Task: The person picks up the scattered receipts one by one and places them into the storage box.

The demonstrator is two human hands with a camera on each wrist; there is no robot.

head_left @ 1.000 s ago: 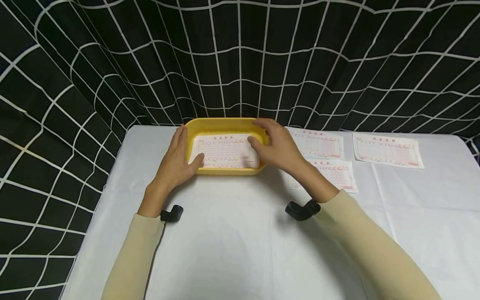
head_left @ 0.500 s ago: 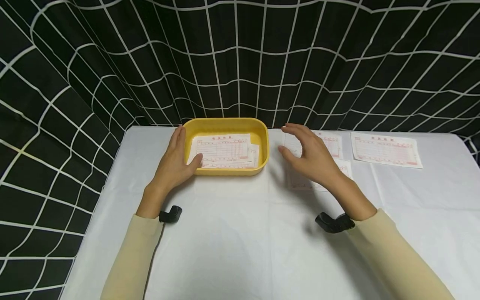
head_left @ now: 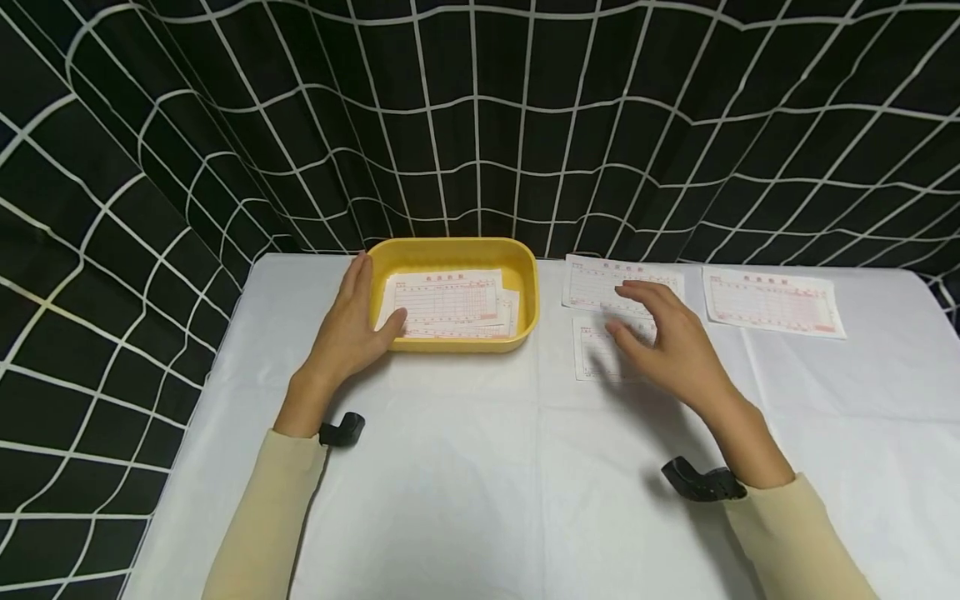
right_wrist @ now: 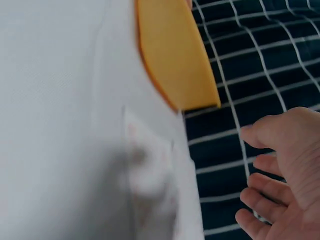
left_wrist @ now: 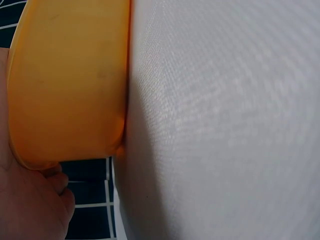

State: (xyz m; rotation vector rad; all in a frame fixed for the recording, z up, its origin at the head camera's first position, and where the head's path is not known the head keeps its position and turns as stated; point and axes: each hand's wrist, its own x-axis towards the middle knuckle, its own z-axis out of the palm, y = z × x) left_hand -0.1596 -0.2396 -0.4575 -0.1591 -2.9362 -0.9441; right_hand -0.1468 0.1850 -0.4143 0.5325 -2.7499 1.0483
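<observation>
The left hand [head_left: 347,329] is clasping the end of a smooth, round-cornered yellow tray [head_left: 450,248] holding printed slips [head_left: 446,298]; the right hand [head_left: 672,346], fingers parted and empty, is hovering over two more slips [head_left: 596,282]. A hasty pinch could crease the thin paper or bunch the soft white cloth [head_left: 465,475] underneath.

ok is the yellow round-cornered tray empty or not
Not empty: overlapping white paper slips with red printing lie inside the yellow round-cornered tray.
</observation>
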